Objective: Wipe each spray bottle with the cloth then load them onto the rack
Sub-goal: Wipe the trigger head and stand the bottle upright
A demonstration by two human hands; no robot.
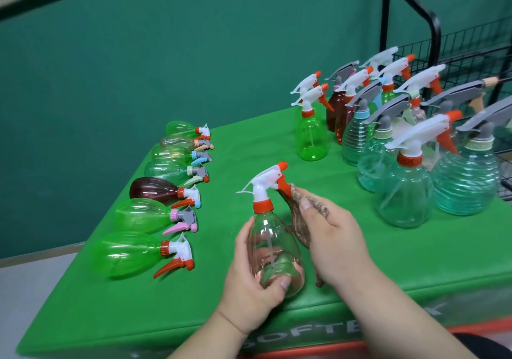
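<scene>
Green-covered surface (249, 142), teal wall (166, 53) behind. At 6 o'clock the left grip (249, 281) clasps the clear spray bottle (273, 247) low on its body; the right grip (335, 236) pinches the brown cloth (296, 217) against its side. Best to turn the bottle under firm cloth pressure; the rack (471, 51) stands at 2 o'clock.

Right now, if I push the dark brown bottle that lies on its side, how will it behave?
The dark brown bottle looks empty, so probably light. Its round body would likely roll, though its trigger may stop it soon. The green table cover probably adds some grip.
</scene>
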